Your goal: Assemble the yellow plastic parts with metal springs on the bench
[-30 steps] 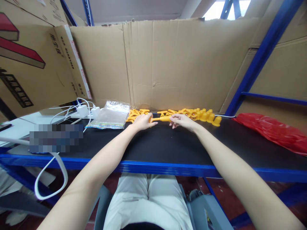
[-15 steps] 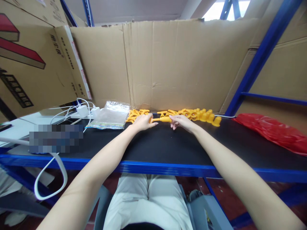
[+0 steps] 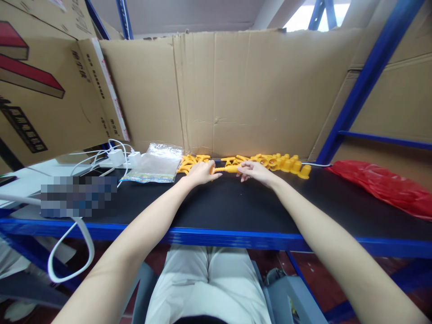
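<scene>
Both my arms reach far across the black shelf top [image 3: 236, 204] to a row of yellow plastic parts [image 3: 283, 163] lined up against the cardboard back wall. My left hand [image 3: 201, 172] is closed on one end of a long yellow stick-shaped part [image 3: 227, 169]. My right hand [image 3: 255, 171] pinches the other end of that same part. More yellow pieces [image 3: 191, 161] lie just behind my left hand.
A clear plastic bag [image 3: 155, 165] lies left of the yellow parts, with white chargers and cables [image 3: 116, 156] beyond it. A red plastic bag [image 3: 384, 184] sits at the right. Cardboard sheets [image 3: 249, 90] wall the back; a blue upright [image 3: 362, 85] stands right.
Both hands stay on the yellow stick part with only a slight shift; nothing else has moved.
</scene>
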Tool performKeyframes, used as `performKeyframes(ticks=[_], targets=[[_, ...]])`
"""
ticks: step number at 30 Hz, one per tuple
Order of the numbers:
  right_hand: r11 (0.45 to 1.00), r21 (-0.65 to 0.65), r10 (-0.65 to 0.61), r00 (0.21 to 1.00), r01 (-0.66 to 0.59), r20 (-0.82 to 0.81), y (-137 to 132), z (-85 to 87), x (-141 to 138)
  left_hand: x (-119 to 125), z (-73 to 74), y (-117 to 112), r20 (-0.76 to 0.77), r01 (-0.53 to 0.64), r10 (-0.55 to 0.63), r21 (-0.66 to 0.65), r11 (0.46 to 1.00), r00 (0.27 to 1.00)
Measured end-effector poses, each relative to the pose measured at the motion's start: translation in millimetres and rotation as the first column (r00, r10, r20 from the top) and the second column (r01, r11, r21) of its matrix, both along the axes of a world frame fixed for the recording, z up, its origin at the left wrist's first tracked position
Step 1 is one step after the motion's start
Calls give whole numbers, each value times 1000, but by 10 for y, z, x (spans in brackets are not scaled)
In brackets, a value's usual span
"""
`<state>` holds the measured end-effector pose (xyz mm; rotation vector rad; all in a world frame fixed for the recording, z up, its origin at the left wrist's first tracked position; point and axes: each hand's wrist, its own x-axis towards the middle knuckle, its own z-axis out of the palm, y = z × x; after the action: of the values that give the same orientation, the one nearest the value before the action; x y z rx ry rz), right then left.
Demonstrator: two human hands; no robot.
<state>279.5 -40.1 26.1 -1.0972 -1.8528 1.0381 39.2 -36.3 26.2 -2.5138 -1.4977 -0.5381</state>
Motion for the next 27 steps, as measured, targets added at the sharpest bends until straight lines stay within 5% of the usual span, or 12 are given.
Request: performKeyframes(ticks=[27], targets=[[986,-97,-142,989,138,-33,-44,39,-98,71,48,-101,-4,-31,31,42,999,999]])
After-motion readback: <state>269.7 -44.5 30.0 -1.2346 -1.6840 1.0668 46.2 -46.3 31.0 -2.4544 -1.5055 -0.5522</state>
